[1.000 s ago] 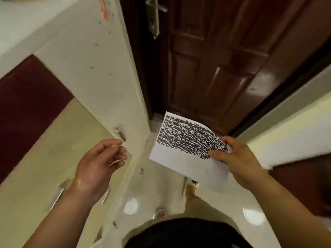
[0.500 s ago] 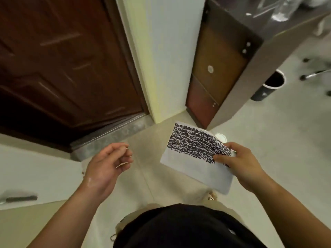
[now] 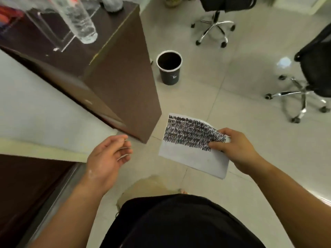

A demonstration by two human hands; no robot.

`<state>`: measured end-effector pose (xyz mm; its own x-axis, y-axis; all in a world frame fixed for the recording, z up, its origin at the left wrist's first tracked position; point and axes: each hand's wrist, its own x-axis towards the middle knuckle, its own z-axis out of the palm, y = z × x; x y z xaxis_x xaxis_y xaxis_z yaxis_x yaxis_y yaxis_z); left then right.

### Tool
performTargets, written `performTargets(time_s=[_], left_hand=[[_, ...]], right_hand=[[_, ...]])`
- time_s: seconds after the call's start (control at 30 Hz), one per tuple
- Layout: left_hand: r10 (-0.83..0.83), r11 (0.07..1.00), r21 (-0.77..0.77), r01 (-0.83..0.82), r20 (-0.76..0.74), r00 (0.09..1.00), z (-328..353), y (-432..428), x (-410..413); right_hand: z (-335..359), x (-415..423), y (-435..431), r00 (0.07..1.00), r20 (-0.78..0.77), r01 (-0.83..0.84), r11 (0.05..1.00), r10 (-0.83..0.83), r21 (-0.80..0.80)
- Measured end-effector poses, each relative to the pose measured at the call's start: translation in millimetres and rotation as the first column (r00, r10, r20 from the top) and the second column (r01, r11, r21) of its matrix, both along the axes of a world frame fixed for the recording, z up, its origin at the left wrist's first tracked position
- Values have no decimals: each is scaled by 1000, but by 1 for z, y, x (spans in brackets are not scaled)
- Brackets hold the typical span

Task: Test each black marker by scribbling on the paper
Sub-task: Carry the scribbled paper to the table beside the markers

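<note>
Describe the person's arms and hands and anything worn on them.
The left forearm and right forearm are bare: no sleeves, watch or bands in view. The left hand and right hand wear no gloves or visible rings. A pale glossy patch sits by the left wrist. A black top covers the torso.

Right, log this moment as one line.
right hand: pinches paper | paper: upper part covered in black scribbles | left hand: fingers loosely curled | bin: upright ahead

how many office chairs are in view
2: top chair beyond the black bin, right chair at the frame's right edge. Both are cropped; more may be out of view.
</note>
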<state>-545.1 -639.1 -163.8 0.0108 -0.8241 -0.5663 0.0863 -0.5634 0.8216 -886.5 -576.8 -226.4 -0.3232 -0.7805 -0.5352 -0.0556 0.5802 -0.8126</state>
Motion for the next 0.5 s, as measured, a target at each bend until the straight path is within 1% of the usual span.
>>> performTargets(time_s=[0.07, 0.17, 0.33, 0.43, 0.5], left_hand=[[-52, 999, 9, 52, -10, 999, -7, -37, -31], [-130, 991, 28, 131, -39, 991, -20, -100, -75], [-234, 967, 83, 240, -76, 969, -42, -220, -151], [-271, 955, 91, 281, -108, 956, -42, -288, -196], [-301, 945, 103, 311, -104, 948, -38, -326, -225]], right_hand=[[-2, -25, -17, 997, 19, 72, 997, -72, 8], [-4, -59, -49, 989, 8, 150, 988, -150, 34], [4, -112, -123, 968, -70, 248, 966, -243, 75], [14, -142, -176, 957, -57, 288, 955, -284, 72], [17, -161, -209, 945, -63, 325, 943, -321, 70]])
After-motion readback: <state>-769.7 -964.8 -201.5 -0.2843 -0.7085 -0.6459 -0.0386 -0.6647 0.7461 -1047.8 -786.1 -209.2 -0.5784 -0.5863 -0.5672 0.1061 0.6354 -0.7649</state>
